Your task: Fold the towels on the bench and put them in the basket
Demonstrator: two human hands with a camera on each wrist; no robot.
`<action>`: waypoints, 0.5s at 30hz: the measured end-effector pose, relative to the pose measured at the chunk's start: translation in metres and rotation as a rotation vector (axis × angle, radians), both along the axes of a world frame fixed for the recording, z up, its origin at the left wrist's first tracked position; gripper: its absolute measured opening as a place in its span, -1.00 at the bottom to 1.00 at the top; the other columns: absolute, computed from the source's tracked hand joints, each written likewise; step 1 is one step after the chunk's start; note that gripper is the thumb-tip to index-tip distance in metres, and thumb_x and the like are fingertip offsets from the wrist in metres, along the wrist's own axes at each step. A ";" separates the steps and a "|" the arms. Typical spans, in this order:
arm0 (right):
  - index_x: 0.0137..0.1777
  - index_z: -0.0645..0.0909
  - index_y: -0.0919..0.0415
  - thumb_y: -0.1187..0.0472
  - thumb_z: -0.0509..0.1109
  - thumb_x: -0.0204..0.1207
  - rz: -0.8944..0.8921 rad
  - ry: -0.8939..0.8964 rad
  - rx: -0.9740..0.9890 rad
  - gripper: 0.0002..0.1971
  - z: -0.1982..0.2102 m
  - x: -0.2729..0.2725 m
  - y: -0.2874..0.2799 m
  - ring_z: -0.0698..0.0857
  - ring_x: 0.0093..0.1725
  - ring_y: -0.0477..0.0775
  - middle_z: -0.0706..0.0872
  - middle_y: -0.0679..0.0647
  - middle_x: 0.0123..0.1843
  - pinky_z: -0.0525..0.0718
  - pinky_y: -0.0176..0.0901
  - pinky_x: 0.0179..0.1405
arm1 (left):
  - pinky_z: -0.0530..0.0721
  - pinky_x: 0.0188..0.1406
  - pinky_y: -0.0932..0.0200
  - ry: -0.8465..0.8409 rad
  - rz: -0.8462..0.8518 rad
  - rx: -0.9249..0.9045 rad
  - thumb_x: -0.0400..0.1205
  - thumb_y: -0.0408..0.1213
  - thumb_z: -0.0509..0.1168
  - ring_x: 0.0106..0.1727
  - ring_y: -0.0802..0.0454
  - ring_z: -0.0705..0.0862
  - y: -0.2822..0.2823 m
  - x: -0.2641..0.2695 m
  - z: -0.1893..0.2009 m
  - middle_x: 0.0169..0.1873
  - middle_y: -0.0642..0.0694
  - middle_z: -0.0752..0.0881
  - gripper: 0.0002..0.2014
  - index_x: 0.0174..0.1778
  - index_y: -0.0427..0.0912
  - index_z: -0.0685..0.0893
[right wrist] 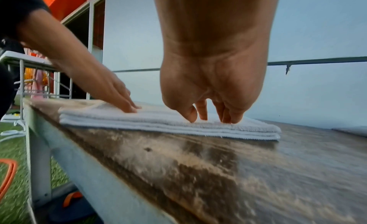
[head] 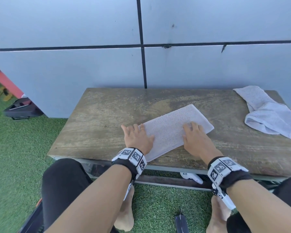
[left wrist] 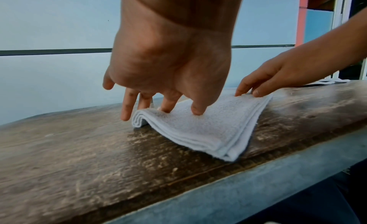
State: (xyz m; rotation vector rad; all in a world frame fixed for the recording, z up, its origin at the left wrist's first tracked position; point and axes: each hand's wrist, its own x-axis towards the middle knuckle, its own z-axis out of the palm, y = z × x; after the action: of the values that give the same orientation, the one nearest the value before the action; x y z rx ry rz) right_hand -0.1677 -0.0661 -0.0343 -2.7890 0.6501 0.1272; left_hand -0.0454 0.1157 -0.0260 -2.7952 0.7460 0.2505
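A white towel [head: 168,132], folded into a long flat strip of layers, lies slanted on the wooden bench [head: 99,118] near its front edge. My left hand [head: 137,132] lies flat with spread fingers at the towel's left end; in the left wrist view [left wrist: 170,92] its thumb and one fingertip press the folded towel [left wrist: 208,130] and the other fingers reach the wood. My right hand [head: 192,132] presses its fingertips [right wrist: 228,117] on the towel's right half [right wrist: 158,122]. A second, crumpled white towel [head: 267,113] lies at the bench's far right. No basket shows.
A grey panelled wall [head: 91,64] rises right behind the bench. Green artificial grass [head: 15,148] surrounds it, with a black bag [head: 22,110] at the left. A white object [head: 191,178] lies under the bench, a dark object [head: 181,222] between my feet.
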 end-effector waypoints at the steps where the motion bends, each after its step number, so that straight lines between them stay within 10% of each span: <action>1: 0.63 0.21 0.17 0.10 0.02 0.76 -0.003 0.037 0.037 -0.54 0.004 0.000 -0.001 0.21 0.60 0.32 0.17 0.30 0.64 0.49 0.19 0.47 | -0.09 0.60 -0.43 0.002 -0.001 0.010 0.70 0.30 -0.12 0.52 -0.32 0.40 0.001 -0.004 0.002 0.48 -0.27 0.47 -0.24 0.69 -0.18 0.23; 7: 0.24 0.44 0.14 0.09 0.06 0.69 0.062 -0.042 -0.043 -0.76 0.013 -0.016 0.015 0.47 0.19 0.18 0.48 0.15 0.16 0.58 0.02 0.14 | 0.12 0.56 -0.32 -0.018 -0.068 0.068 0.71 0.29 -0.04 0.17 -0.23 0.63 0.003 -0.031 0.015 0.07 -0.26 0.70 -0.36 0.05 -0.19 0.73; 15: 0.31 0.53 0.22 0.17 0.07 0.74 0.027 -0.111 0.113 -0.71 0.008 -0.035 0.019 0.62 0.01 0.13 0.54 0.15 0.18 0.68 0.06 0.04 | 0.31 0.47 -0.19 0.121 -0.129 -0.202 0.71 0.06 0.11 -0.20 -0.10 0.61 0.012 -0.062 0.025 -0.41 -0.01 0.52 -0.62 -0.23 -0.15 0.58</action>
State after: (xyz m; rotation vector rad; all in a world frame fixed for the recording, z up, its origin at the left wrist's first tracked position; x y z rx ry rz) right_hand -0.2030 -0.0470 -0.0262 -2.6751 0.5609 0.0135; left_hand -0.1078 0.1275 -0.0013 -2.9241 1.0285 0.3406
